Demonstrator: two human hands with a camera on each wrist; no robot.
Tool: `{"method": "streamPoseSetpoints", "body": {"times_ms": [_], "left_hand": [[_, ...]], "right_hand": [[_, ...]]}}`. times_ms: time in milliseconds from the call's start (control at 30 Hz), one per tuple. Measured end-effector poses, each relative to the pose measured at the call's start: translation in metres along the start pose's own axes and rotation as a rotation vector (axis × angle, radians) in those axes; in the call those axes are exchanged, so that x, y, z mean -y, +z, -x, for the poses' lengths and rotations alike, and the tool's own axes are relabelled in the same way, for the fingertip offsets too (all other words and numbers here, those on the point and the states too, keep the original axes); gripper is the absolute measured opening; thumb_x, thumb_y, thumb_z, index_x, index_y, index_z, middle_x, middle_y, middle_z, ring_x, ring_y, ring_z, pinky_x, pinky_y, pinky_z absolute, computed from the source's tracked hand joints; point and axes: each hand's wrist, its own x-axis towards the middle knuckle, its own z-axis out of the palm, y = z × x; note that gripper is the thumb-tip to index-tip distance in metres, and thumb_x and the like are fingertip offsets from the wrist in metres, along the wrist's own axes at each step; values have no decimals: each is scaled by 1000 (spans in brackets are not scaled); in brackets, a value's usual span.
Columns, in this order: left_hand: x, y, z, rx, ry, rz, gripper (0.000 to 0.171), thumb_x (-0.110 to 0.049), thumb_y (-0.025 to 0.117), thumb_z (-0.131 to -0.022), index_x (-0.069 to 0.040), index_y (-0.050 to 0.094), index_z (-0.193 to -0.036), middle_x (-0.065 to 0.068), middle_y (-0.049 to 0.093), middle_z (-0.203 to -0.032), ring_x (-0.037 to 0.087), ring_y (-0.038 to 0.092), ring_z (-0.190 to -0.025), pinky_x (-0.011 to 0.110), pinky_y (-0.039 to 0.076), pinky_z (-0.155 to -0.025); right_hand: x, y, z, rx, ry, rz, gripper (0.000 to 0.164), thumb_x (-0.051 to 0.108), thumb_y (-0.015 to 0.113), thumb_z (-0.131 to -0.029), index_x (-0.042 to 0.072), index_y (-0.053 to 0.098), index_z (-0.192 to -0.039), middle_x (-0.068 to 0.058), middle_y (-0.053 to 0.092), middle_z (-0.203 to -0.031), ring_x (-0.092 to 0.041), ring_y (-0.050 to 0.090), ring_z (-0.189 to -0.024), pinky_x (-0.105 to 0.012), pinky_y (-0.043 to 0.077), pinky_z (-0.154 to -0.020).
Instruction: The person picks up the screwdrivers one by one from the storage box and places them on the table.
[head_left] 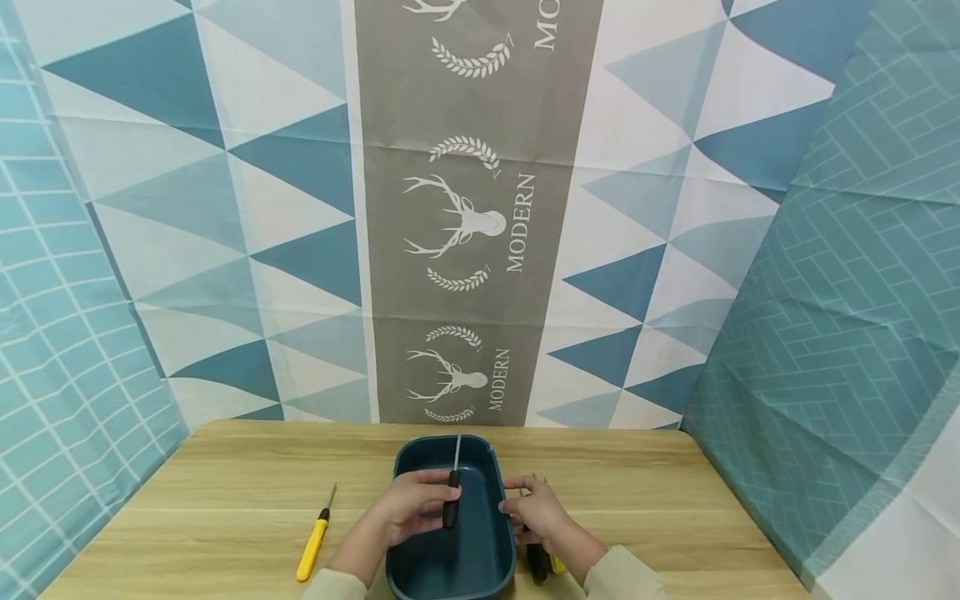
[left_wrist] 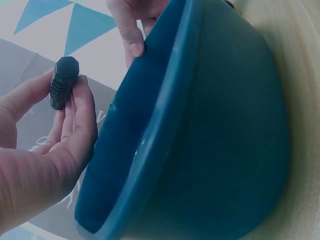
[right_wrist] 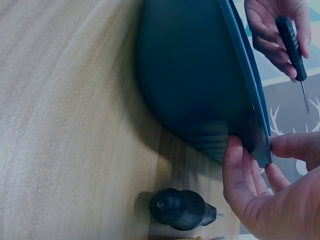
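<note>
A dark blue plastic bin (head_left: 480, 537) stands on the table with its mouth upward. Above it, my left hand (head_left: 412, 507) pinches the black handle of a screwdriver (head_left: 451, 508) between thumb and fingers, its metal shaft pointing away toward the wall. My right hand (right_wrist: 277, 192) grips the bin's right rim, thumb over the edge and fingers against the outer wall. Just beside that hand, a second black-handled screwdriver (right_wrist: 182, 209) lies on the table, partly hidden in the head view. From the left wrist, the held handle (left_wrist: 64, 82) is seen end-on.
On the wooden table (head_left: 225, 500), a yellow-handled screwdriver (head_left: 312, 543) lies left of the bin. Another yellow handle (head_left: 557, 564) shows partly, right of the bin next to the black one. Patterned cloth (head_left: 465, 250) hangs behind the table and along both sides.
</note>
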Motion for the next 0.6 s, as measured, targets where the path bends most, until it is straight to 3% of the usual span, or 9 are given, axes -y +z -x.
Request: {"method": "streamPoseSetpoints", "body": {"times_ms": [600], "left_hand": [[-3, -16, 10, 2, -1, 7, 69, -14, 67, -85, 11, 30, -138, 12, 64, -110, 16, 63, -93, 35, 52, -79]], "right_hand": [[-3, -1, -3, 10, 6, -6, 43, 6, 58, -88, -1, 45, -128, -12, 66, -87, -16, 60, -66, -31, 49, -56]]}}
